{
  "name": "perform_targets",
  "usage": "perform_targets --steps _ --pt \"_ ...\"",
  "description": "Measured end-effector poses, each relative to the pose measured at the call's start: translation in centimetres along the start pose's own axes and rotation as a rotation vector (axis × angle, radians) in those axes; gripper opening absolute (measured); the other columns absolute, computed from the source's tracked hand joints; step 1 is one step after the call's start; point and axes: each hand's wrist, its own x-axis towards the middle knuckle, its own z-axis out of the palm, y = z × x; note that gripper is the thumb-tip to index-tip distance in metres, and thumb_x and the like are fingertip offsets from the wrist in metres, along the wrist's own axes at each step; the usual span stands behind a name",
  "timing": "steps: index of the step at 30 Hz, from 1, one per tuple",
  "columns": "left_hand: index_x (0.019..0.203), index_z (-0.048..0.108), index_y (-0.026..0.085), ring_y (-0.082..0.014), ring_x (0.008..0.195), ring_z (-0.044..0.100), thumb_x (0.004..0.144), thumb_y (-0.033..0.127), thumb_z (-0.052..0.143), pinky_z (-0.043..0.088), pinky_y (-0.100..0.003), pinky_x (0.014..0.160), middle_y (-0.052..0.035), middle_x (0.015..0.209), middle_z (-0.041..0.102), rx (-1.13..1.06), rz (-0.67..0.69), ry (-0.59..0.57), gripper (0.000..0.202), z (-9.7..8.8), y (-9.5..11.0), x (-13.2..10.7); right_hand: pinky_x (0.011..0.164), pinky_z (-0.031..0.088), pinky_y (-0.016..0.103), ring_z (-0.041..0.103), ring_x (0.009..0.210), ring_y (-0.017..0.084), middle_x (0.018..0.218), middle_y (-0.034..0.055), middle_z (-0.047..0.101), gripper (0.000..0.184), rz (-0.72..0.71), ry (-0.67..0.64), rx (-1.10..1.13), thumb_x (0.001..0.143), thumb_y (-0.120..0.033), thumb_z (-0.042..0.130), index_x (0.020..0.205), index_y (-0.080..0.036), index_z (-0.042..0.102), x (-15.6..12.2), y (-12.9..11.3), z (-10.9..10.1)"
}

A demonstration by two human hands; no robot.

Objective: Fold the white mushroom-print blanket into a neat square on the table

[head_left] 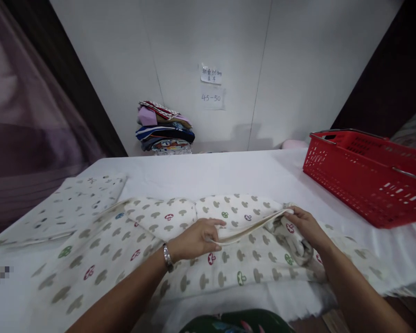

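A white cloth with a mushroom print [222, 277] lies spread over the near part of the table, partly doubled over itself. My left hand [197, 238], with a bracelet at the wrist, pinches the cloth's edge near the middle between thumb and fingers. Further right, my right hand [305, 226] grips the same edge, and a strip of it is raised between both hands. Below my right hand the fabric is bunched into a loose roll. The cloth's far right part trails beneath my right forearm.
A folded patterned cloth [79, 203] rests at the left on the white-covered table [225, 171]. At the right stands a red plastic basket [360, 180] with metal handles. A stack of folded fabrics [164, 127] sits by the back wall, near two paper notes [212, 98].
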Motion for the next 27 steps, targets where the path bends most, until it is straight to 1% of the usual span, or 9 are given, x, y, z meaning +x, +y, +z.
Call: perform_targets --steps 2,4,7,10,16,19,22,24,27 --pt "0.064 0.061 0.021 -0.0183 0.097 0.058 0.073 0.033 0.065 0.043 -0.034 0.085 -0.001 0.096 0.065 0.008 0.03 -0.007 0.016 -0.1 0.3 0.1 0.057 0.044 0.026 0.056 0.06 0.015 0.066 -0.0011 0.062 0.036 -0.009 -0.004 -0.011 0.068 -0.051 0.062 0.082 -0.017 0.058 0.0 -0.1 -0.1" --pt "0.066 0.061 0.021 -0.0169 0.093 0.058 0.075 0.033 0.063 0.042 -0.032 0.085 0.0008 0.084 0.065 0.028 0.041 0.077 0.015 -0.6 0.6 -0.1 0.058 0.043 0.025 0.056 0.061 0.014 0.067 -0.0016 0.062 0.036 -0.013 -0.024 -0.008 0.068 -0.05 0.062 0.082 -0.017 0.058 0.0 -0.5 -0.2" --pt "0.07 0.06 0.021 -0.0157 0.092 0.057 0.081 0.032 0.056 0.041 -0.031 0.084 0.0001 0.085 0.064 0.053 0.007 0.285 0.017 -2.0 0.7 -0.5 0.054 0.041 0.024 0.052 0.055 0.012 0.062 -0.0029 0.059 0.034 -0.013 -0.072 -0.016 0.07 -0.049 0.062 0.082 -0.018 0.058 -0.2 -1.7 -0.6" --pt "0.074 0.059 0.02 -0.0144 0.081 0.057 0.084 0.032 0.051 0.042 -0.031 0.08 -0.0004 0.081 0.064 0.092 -0.064 0.475 0.018 -3.3 0.5 -0.9 0.049 0.037 0.023 0.048 0.049 0.011 0.058 -0.0039 0.056 0.032 -0.023 -0.1 -0.032 0.072 -0.048 0.06 0.082 -0.018 0.056 -0.1 -3.4 -1.0" --pt "0.076 0.059 0.02 -0.0144 0.078 0.058 0.082 0.033 0.051 0.046 -0.028 0.072 -0.0014 0.082 0.065 0.121 -0.159 0.686 0.016 -4.1 0.5 -1.5 0.055 0.043 0.024 0.054 0.058 0.014 0.062 -0.0017 0.059 0.035 -0.072 -0.211 -0.106 0.069 -0.052 0.063 0.075 -0.018 0.057 0.6 -7.0 -1.6" --pt "0.075 0.058 0.02 -0.0141 0.076 0.058 0.081 0.032 0.051 0.045 -0.026 0.069 -0.0007 0.08 0.064 0.165 -0.181 0.687 0.015 -4.2 0.6 -1.6 0.064 0.047 0.027 0.058 0.069 0.018 0.073 0.0018 0.063 0.042 -0.101 -0.246 -0.121 0.064 -0.058 0.064 0.076 -0.019 0.059 0.8 -8.4 -1.7" --pt "0.077 0.058 0.02 -0.0138 0.073 0.058 0.082 0.032 0.05 0.045 -0.025 0.067 0.0004 0.078 0.064 0.203 -0.209 0.66 0.015 -4.1 0.3 -1.6 0.061 0.046 0.027 0.057 0.066 0.018 0.069 0.0016 0.062 0.045 -0.08 -0.274 -0.155 0.06 -0.061 0.066 0.072 -0.018 0.059 0.9 -9.1 -1.8" --pt "0.087 0.058 0.021 -0.0146 0.076 0.059 0.082 0.033 0.051 0.045 -0.026 0.068 -0.0001 0.083 0.064 0.227 -0.218 0.645 0.016 -4.3 -0.1 -1.5 0.058 0.045 0.026 0.056 0.063 0.016 0.067 0.0008 0.062 0.043 -0.073 -0.289 -0.131 0.062 -0.059 0.067 0.073 -0.018 0.059 1.0 -9.2 -2.0" --pt "0.093 0.06 0.022 -0.0161 0.081 0.059 0.084 0.035 0.049 0.045 -0.026 0.069 -0.0014 0.089 0.064 0.266 -0.192 0.518 0.019 -4.9 0.1 -1.3 0.052 0.042 0.025 0.053 0.056 0.014 0.063 -0.0001 0.06 0.041 -0.043 -0.313 -0.13 0.064 -0.058 0.065 0.072 -0.018 0.058 1.8 -9.2 -2.7"
